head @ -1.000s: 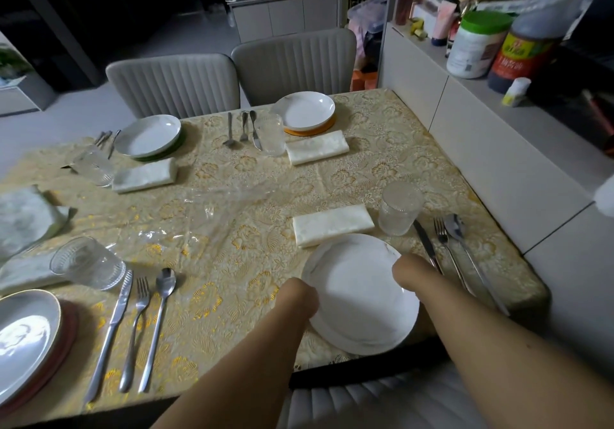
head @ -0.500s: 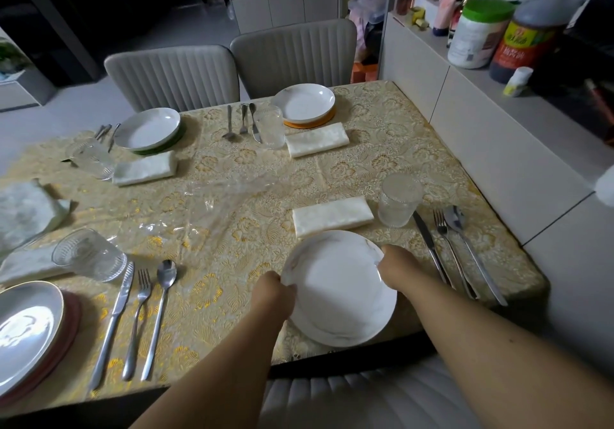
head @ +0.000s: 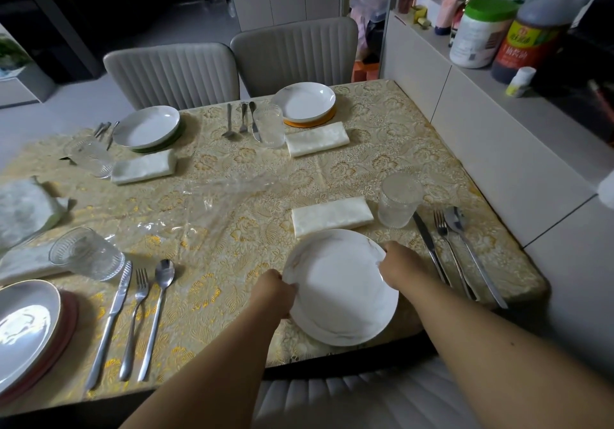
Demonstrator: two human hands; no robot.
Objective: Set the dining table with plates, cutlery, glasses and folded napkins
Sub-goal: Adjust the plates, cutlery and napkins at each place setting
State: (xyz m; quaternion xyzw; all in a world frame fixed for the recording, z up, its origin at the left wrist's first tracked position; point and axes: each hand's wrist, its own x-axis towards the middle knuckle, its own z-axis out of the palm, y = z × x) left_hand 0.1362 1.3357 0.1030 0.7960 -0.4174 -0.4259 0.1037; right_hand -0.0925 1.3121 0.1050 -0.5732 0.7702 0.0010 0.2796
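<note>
A white plate (head: 342, 289) lies near the table's front edge, tilted slightly. My left hand (head: 274, 292) grips its left rim and my right hand (head: 397, 265) grips its right rim. Just behind it lies a folded napkin (head: 332, 216), with a glass (head: 398, 204) to the napkin's right. A knife (head: 428, 245), fork (head: 448, 245) and spoon (head: 471, 252) lie to the right of the plate. Three other places on the gold tablecloth (head: 252, 176) each have a plate, cutlery, a glass and a napkin.
Crumpled clear plastic film (head: 212, 202) lies mid-table. Two grey chairs (head: 292, 53) stand at the far side and a chair back (head: 349, 398) is right below me. A white counter (head: 518, 136) with bottles and a jar borders the table's right edge.
The plate, held in both hands, has shifted left and slightly away from the table's front edge, closer to the napkin. My hands moved with it.
</note>
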